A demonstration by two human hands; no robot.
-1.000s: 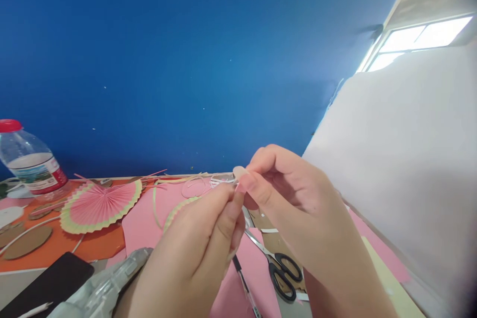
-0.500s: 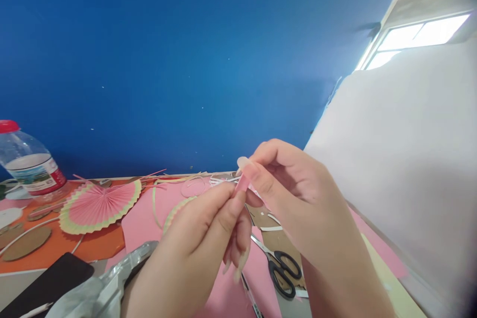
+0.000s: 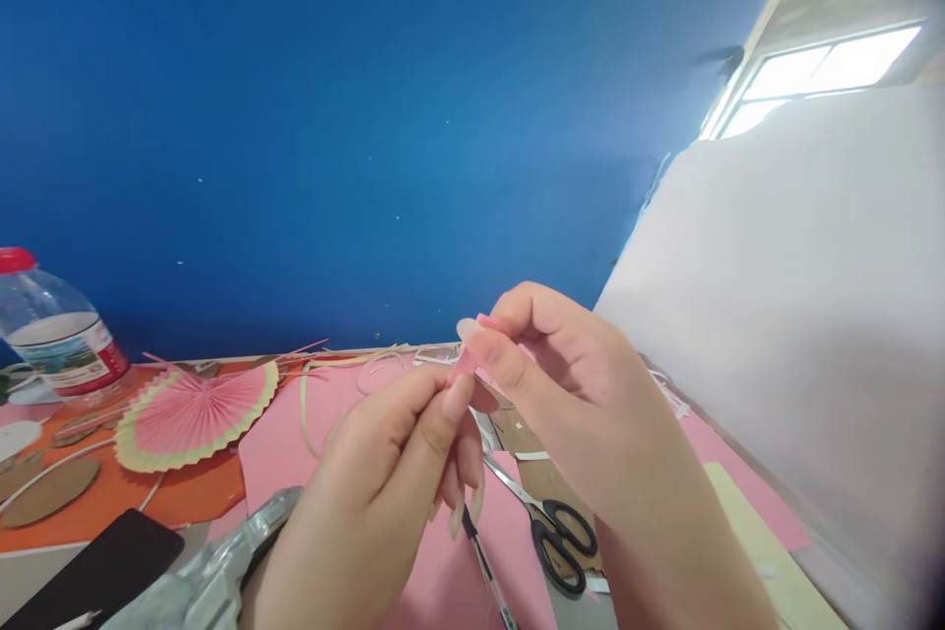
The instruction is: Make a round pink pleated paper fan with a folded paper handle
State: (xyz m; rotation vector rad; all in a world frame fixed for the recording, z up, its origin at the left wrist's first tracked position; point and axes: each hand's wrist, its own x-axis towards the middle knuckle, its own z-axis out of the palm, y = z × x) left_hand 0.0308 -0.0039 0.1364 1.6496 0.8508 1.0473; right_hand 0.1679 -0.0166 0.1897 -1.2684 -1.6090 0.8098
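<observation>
Between my two hands is a small pink paper strip (image 3: pixel 462 366), held up over the table in the middle of the view. My left hand (image 3: pixel 391 463) pinches its lower end between thumb and forefinger. At the upper end, my right hand (image 3: pixel 568 384) grips the strip with thumb and forefinger, and a bit of pink shows above the thumbnail. Most of the strip is hidden by fingers. Below the hands lie black-handled scissors (image 3: pixel 550 522) and a pen (image 3: pixel 487 566) on pink paper (image 3: pixel 509 482).
On the left, a pink pleated paper fan (image 3: pixel 199 413) with a yellow edge lies on orange paper (image 3: pixel 207 497). Nearby are a red-capped bottle (image 3: pixel 63 345), cardboard discs (image 3: pixel 55 492), a black phone-like slab (image 3: pixel 95 571) and a grey plastic-like object (image 3: pixel 214 561). A blue wall (image 3: pixel 369 118) stands behind.
Both hands have shifted slightly left with the strip still held. More of the pink strip shows above the right thumb, and more of the pen is uncovered.
</observation>
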